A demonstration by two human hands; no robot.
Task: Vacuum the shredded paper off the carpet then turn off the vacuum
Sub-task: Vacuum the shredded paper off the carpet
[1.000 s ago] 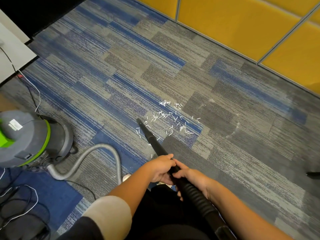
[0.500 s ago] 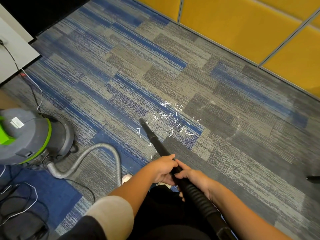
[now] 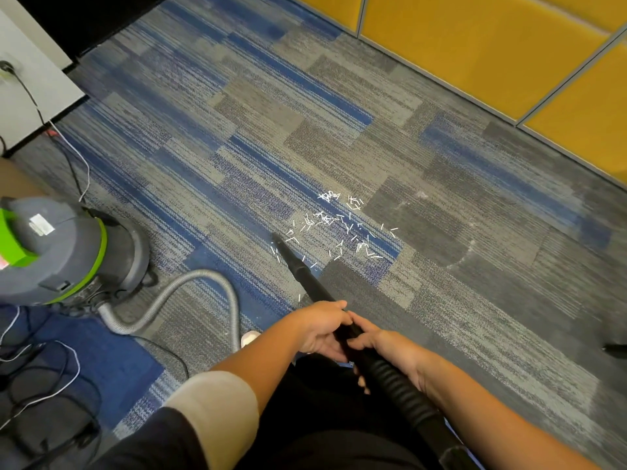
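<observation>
White shredded paper (image 3: 339, 228) lies scattered on the blue and grey carpet (image 3: 441, 266) in the middle of the view. A black vacuum wand (image 3: 305, 276) runs from my hands down to the carpet, its tip at the left edge of the scraps. My left hand (image 3: 319, 329) grips the wand from the left. My right hand (image 3: 380, 347) grips it just behind, where the ribbed black hose begins. The grey and green vacuum canister (image 3: 57, 249) stands at the left, joined by a grey hose (image 3: 190, 293).
Yellow wall panels (image 3: 475, 45) line the far right. Black and white cables (image 3: 44, 378) lie tangled on the floor at lower left, below the canister. A white cabinet (image 3: 30, 89) with a plugged cord stands at upper left. A dark object (image 3: 615, 349) pokes in at the right edge.
The wand tip has stayed at the left edge of the scraps, shifting only slightly. Both hands keep their grip. The camera view has drifted a little.
</observation>
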